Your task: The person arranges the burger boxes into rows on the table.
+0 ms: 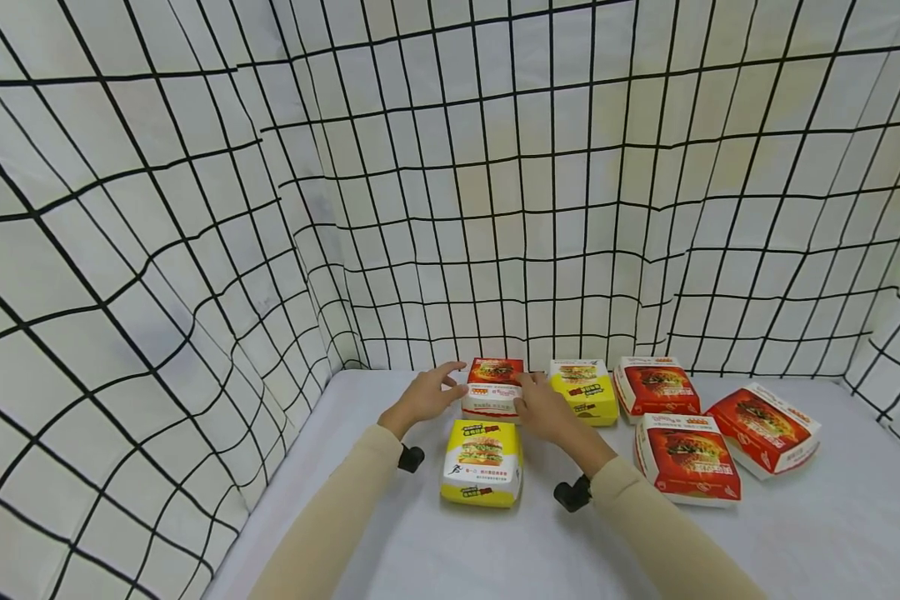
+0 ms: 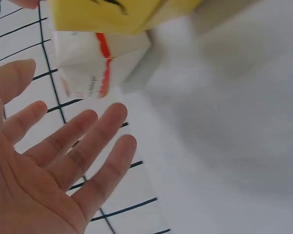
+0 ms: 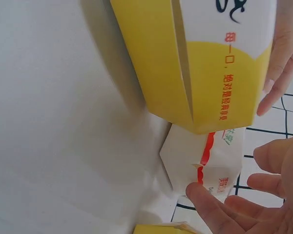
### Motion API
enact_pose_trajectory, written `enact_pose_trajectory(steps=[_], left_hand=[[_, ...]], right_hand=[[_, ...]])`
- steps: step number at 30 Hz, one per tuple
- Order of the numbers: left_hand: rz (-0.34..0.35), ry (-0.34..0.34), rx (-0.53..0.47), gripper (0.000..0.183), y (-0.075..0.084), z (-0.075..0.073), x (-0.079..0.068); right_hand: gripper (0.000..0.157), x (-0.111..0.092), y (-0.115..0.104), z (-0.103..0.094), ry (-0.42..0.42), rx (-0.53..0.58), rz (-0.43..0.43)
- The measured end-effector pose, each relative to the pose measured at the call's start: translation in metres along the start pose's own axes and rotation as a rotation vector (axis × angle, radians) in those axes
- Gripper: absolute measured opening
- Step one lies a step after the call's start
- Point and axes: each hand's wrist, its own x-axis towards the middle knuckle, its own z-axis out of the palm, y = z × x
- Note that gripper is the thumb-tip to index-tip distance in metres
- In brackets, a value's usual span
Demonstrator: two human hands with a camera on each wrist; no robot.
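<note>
A red and white burger box (image 1: 493, 390) sits near the back netting, between the two hands. My left hand (image 1: 427, 396) is at its left side; in the left wrist view its fingers (image 2: 83, 151) are spread and hold nothing. On the box's right side is my right hand (image 1: 549, 410), a fingertip right at the box edge in the right wrist view, its fingers loosely bent. Directly in front of the red box lies a yellow and white burger box (image 1: 482, 462), between the forearms. Another yellow burger box (image 1: 585, 392) stands just beyond the right hand.
To the right are three red burger boxes: one at the back (image 1: 658, 387), one nearer (image 1: 688, 458) and one turned at an angle (image 1: 765, 427). Black netting (image 1: 495, 208) over white cloth walls the back and sides of the white table (image 1: 540, 554).
</note>
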Motion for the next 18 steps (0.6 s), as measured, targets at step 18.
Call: enact_pose_trajectory(steps=[18], left_hand=[[0.251,0.196,-0.021,0.039,0.085,-0.014,-0.051]], right_hand=[[0.038,-0.062,0.035,-0.050,0.118,0.182,-0.148]])
